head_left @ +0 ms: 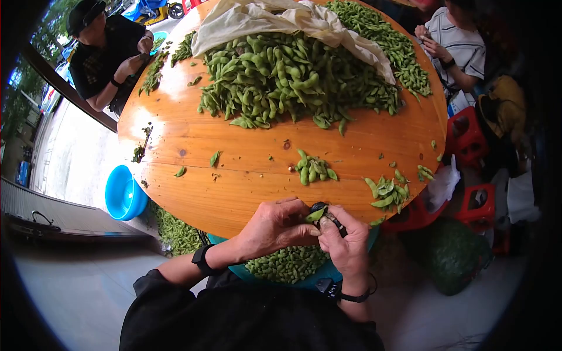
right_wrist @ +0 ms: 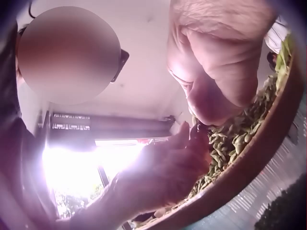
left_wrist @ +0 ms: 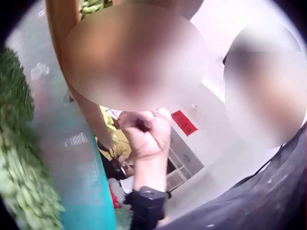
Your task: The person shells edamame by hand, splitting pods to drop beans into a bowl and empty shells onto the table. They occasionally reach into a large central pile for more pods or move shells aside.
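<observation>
A: What's the setting?

B: A round wooden table [head_left: 234, 175] fills the middle of the head view. A big heap of green pods [head_left: 281, 82] lies across its upper half, partly under a pale cloth [head_left: 281, 20]. Two other people sit at the far rim, one at the upper left [head_left: 105, 52] and one at the upper right [head_left: 456, 47]. A blue bowl [head_left: 123, 193] sits on the floor at the left.

A: And the hands?

B: They meet at the near edge of the table, lower centre of the frame, above a teal basin [left_wrist: 81, 191] holding more pods. The left hand [head_left: 275, 225] has its fingers curled and pinches a single pod [head_left: 315, 215] at its lower end. The right hand [head_left: 346, 240] is clenched round a small dark tool [head_left: 319, 206]. It may be scissors, but I can't tell.

A: How does the pod lie?

B: It lies between the two hands. Its long axis runs from the lower left up to the upper right, so the free tip points away from the left fingers and touches the tool. The right hand is the nearer one to that tip.

A: Anything close by?

B: Two small clusters of pods lie on the bare wood just above the hands, one at the centre [head_left: 313, 168] and one further right [head_left: 386, 193].
</observation>
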A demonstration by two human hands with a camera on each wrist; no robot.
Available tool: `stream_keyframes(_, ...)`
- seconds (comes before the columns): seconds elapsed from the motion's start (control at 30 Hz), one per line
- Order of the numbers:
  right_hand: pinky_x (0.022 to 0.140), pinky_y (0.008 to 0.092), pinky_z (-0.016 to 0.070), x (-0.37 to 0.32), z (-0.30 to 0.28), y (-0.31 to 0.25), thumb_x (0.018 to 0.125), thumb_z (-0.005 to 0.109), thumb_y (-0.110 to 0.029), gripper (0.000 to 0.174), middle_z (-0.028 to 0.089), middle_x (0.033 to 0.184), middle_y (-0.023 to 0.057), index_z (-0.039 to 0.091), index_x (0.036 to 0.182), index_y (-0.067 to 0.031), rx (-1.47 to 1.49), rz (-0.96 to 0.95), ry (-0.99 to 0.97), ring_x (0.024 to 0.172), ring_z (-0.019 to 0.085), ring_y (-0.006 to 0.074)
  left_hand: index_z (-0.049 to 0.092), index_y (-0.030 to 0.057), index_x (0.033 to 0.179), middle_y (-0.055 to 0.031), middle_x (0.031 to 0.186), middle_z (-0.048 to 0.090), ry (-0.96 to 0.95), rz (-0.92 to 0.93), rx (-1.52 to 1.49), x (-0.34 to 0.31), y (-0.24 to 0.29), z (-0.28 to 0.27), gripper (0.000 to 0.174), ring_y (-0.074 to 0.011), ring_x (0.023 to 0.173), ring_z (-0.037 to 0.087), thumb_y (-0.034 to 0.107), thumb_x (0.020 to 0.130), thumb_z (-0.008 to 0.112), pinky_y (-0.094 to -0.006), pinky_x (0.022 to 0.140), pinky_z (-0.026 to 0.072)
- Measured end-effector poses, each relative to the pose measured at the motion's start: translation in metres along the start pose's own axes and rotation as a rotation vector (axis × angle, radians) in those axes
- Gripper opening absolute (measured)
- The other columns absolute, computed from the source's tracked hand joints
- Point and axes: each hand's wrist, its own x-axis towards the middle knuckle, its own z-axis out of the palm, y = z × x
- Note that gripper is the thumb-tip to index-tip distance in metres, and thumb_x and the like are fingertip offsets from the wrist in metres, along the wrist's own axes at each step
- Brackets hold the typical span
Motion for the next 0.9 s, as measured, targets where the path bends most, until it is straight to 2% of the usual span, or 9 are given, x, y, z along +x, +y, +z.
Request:
stream_keyframes(0.03, 0.052, 0.0233, 0.0427, 0.000, 0.002, 0.001, 0.092, 0.058, 0.001, 0.017, 0.056, 0.079, 0.0042, 0.061, 0.106, 0.0095, -0.102, -0.024, 0.034, 0.059, 0.053, 0.0072, 0.064, -0.0008, 0.097, -0.0089, 0.084, 0.063, 0.000, -0.001, 0.001, 0.004, -0.003, -0.002, 0.024, -0.0189, 0.075, 0.065, 0.016, 0.085, 0.075, -0.0331, 0.067, 0.0528)
stream_keyframes(0.1, 0.055, 0.0249, 0.0454, 0.000, 0.003, 0.003, 0.090, 0.059, 0.002, 0.017, 0.057, 0.079, 0.0071, 0.062, 0.106, 0.0087, -0.185, -0.085, 0.055, 0.062, 0.056, 0.0103, 0.065, -0.0001, 0.092, -0.0132, 0.098, 0.061, 0.153, 0.334, 0.343, 0.010, -0.012, -0.001, 0.023, -0.0286, 0.087, 0.066, 0.013, 0.078, 0.078, -0.0360, 0.070, 0.0546)
stream_keyframes(0.17, 0.057, 0.0268, 0.0468, 0.003, 0.002, 0.006, 0.089, 0.060, 0.002, 0.018, 0.057, 0.079, 0.0088, 0.063, 0.105, 0.0084, -0.348, -0.201, 0.091, 0.065, 0.059, 0.0130, 0.068, 0.0048, 0.095, -0.0112, 0.094, 0.061, 0.168, 0.224, 0.271, 0.010, -0.012, 0.005, 0.022, -0.0275, 0.100, 0.060, 0.006, 0.075, 0.076, -0.0364, 0.080, 0.0528)
stream_keyframes(0.23, 0.058, 0.0274, 0.0472, 0.005, 0.002, 0.009, 0.089, 0.060, 0.002, 0.017, 0.058, 0.080, 0.0092, 0.063, 0.105, 0.0085, -0.408, -0.231, 0.117, 0.066, 0.060, 0.0137, 0.069, 0.0065, 0.093, -0.0091, 0.094, 0.062, 0.268, 0.421, 0.678, 0.015, -0.016, 0.006, 0.024, -0.0272, 0.094, 0.060, 0.006, 0.071, 0.076, -0.0368, 0.077, 0.0542)
stream_keyframes(0.37, 0.058, 0.0280, 0.0476, 0.005, 0.003, 0.008, 0.088, 0.061, 0.002, 0.016, 0.059, 0.081, 0.0095, 0.063, 0.102, 0.0095, -0.425, -0.228, 0.126, 0.066, 0.061, 0.0139, 0.069, 0.0058, 0.093, -0.0077, 0.093, 0.063, 0.256, 0.326, 0.543, 0.015, -0.027, 0.008, 0.025, -0.0262, 0.094, 0.062, 0.006, 0.068, 0.075, -0.0369, 0.073, 0.0556)
stream_keyframes(0.43, 0.057, 0.0278, 0.0473, 0.003, 0.003, 0.007, 0.088, 0.061, 0.002, 0.016, 0.058, 0.080, 0.0094, 0.063, 0.102, 0.0102, -0.368, -0.179, 0.100, 0.064, 0.061, 0.0138, 0.063, 0.0058, 0.102, -0.0092, 0.096, 0.060, 0.143, 0.485, 0.646, 0.015, -0.031, -0.001, 0.029, -0.0290, 0.077, 0.066, 0.013, 0.076, 0.074, -0.0381, 0.058, 0.0554)
stream_keyframes(0.7, 0.053, 0.0270, 0.0461, 0.002, 0.005, -0.003, 0.087, 0.062, 0.003, 0.015, 0.058, 0.078, 0.0089, 0.062, 0.099, 0.0112, -0.282, -0.120, 0.057, 0.061, 0.060, 0.0129, 0.057, 0.0000, 0.109, -0.0114, 0.095, 0.058, 0.143, 0.544, 0.663, 0.010, -0.019, -0.004, 0.034, -0.0294, 0.067, 0.064, 0.010, 0.080, 0.070, -0.0382, 0.053, 0.0535)
stream_keyframes(0.83, 0.051, 0.0258, 0.0447, 0.006, 0.010, 0.008, 0.088, 0.062, 0.002, 0.014, 0.057, 0.076, 0.0073, 0.063, 0.098, 0.0108, -0.389, -0.274, 0.107, 0.059, 0.059, 0.0114, 0.053, -0.0053, 0.111, -0.0160, 0.103, 0.055, 0.152, 0.516, 0.654, 0.009, -0.022, 0.004, 0.031, -0.0354, 0.065, 0.062, 0.004, 0.083, 0.065, -0.0404, 0.054, 0.0525)
stream_keyframes(0.9, 0.050, 0.0253, 0.0441, 0.005, 0.010, 0.008, 0.088, 0.062, 0.002, 0.014, 0.057, 0.076, 0.0069, 0.063, 0.098, 0.0108, -0.418, -0.310, 0.125, 0.058, 0.059, 0.0108, 0.054, -0.0042, 0.107, -0.0164, 0.097, 0.057, 0.154, 0.497, 0.588, 0.011, -0.022, 0.005, 0.023, -0.0370, 0.064, 0.062, 0.005, 0.087, 0.062, -0.0405, 0.055, 0.0518)
